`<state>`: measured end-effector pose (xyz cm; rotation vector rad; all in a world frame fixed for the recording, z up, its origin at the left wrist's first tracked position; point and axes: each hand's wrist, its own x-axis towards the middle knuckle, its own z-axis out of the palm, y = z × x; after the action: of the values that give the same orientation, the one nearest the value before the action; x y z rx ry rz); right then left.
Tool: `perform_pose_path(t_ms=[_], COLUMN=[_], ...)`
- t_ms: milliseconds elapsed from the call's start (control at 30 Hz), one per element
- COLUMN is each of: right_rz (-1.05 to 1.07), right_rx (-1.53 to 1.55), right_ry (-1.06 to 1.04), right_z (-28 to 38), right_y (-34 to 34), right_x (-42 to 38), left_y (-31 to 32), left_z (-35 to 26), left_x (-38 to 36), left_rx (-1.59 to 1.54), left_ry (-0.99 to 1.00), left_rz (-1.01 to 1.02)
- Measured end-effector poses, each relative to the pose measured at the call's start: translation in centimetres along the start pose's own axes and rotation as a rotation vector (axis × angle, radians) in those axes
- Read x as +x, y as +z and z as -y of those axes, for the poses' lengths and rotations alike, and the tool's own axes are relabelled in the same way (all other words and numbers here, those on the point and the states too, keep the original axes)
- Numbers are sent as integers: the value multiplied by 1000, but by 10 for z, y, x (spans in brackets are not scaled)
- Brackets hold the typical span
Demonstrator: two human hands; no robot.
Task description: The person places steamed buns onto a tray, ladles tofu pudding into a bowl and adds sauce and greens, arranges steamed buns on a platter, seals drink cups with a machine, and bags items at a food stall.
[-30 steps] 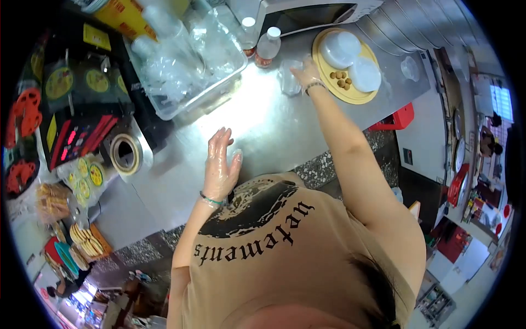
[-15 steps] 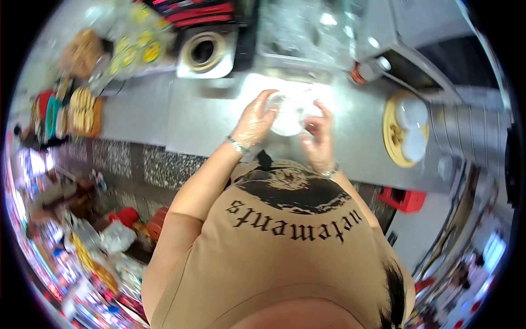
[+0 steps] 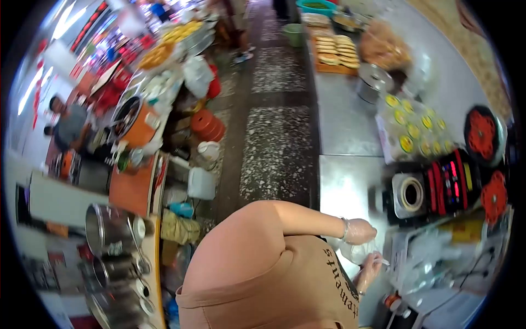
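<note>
Both of my hands are low at the right in the head view, over the steel counter [image 3: 342, 181], in thin see-through plastic gloves. My left hand [image 3: 359, 231] has its fingers curled together at the upper edge of a see-through plastic container [image 3: 356, 252]. Across from it, my right hand [image 3: 371, 268] closes its fingers at the container's near right side, where a whitish strip [image 3: 382, 261] sticks out. Glare and my own fingers hide part of the container. Just beyond the hands stands a machine with a round opening [image 3: 411, 194] and red lit digits.
Flat breads [image 3: 337, 50] lie on a tray at the counter's far end, near a metal pot [image 3: 374, 83]. Yellow-marked packages [image 3: 408, 129] and a plastic bin [image 3: 438, 257] line the far side. Left of the aisle [image 3: 276, 148] are large pots [image 3: 109, 230] and, farther off, people [image 3: 71, 123].
The view has swung left, bringing the aisle and stalls into sight. My hands remain together at the container over the counter; my right fingers have drawn in against its side.
</note>
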<state>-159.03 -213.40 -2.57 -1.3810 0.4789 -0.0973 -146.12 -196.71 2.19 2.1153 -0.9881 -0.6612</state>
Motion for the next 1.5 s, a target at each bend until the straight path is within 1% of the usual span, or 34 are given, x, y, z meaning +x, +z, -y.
perform_pose_path(t_ms=[67, 100, 167, 200, 267, 367, 400, 467, 567, 600, 633, 667, 700, 733, 767, 800, 833, 867, 900, 933, 967, 1000, 1033, 1100, 1133, 1167, 1233, 1267, 1333, 1367, 1400, 1433, 1467, 1500], right_rz=[98, 159, 243, 238, 168, 44, 2, -109, -310, -409, -532, -680, -816, -948, -1060, -1149, -1214, -1060, -792, -972, -829, -709, -506, -280, -222, -199, -187, -196, -235, -227, -336, -447, -436, -216], right_rx=[-35, -47, -87, -111, -167, -236, -249, -259, -227, -200, -167, -113, -61, -4, 41, 68, 103, -2, -280, -317, -354, -467, -484, -629, -616, -666, -719, -895, -913, -914, -905, -895, -904, -894], right_ry=[-60, -81, -111, -112, -118, -110, -101, -83, -42, -22, 4, 32, 62, 110, 173, 221, 270, -97, -177, -246, -416, -447, -467, -532, -507, -501, -412, -332, -266, -249, -363, -484, -475, -527], right_z=[-2, -11, -22, -24, -24, -24, -27, -31, -43, -46, -55, -63, -71, -82, -88, -90, -85, -138, -204, -159, -116, -76, -38, 30, 46, 62, 75, 88, 74, 74, 77, 87, 95, 110], right_y=[18, 9, -8, -10, -17, -4, 0, -2, -20, -35, -54, -74, -85, -89, -82, -72, -50, -81, -149, -73, -29, 13, 45, 100, 117, 139, 170, 185, 191, 195, 201, 206, 207, 211], right_x=[-26, -28, -35, -36, -41, -47, -46, -45, -37, -41, -48, -62, -75, -86, -91, -93, -93, -62, -12, -3, 12, 19, 29, 63, 98, 130, 210, 244, 340, 364, 388, 409, 427, 441], left_y=[31, 45, 63, 80, 86, 60, 65, 64, 66, 60, 60, 45, 45, 46, 53, 50, 52, 52, 54, 54, 45, 40, 33, 21, 14, 3, -14, -22, -41, -49, -56, -64, -68, -70], left_z=[4, 4, -12, -7, -6, -10, 0, 3, 13, 17, 22, 19, 24, 30, 44, 49, 62, 74, 87, 96, 103, 110, 117, 132, 139, 138, 147, 150, 154, 154, 154, 156, 160, 166], left_x=[-23, -33, -62, -70, -98, -162, -176, -211, -261, -280, -298, -318, -337, -354, -373, -388, -402, -410, -413, -414, -405, -401, -395, -374, -359, -344, -312, -297, -264, -251, -238, -228, -219, -211], left_rx=[-9, -12, -187, -91, -32, -151, -155, -216, -248, -281, -243, -265, -236, -300, -302, -382, -356, -364, -403, -442, -446, -452, -455, -405, -359, -407, -393, -385, -409, -459, -510, -505, -515, -530], left_ry=[-51, -80, -73, 60, 178, -148, -171, -234, -229, -172, -197, -240, -266, -323, -287, -315, -365, -407, -406, -416, -394, -378, -362, -347, -350, -378, -383, -386, -424, -460, -493, -538, -551, -590], left_rz=[-100, -154, -104, -191, -376, -371, -447, -522, -579, -602, -632, -584, -633, -618, -654, -653, -628, -625, -606, -597, -563, -506, -458, -394, -349, -351, -377, -398, -430, -470, -512, -502, -500, -511])
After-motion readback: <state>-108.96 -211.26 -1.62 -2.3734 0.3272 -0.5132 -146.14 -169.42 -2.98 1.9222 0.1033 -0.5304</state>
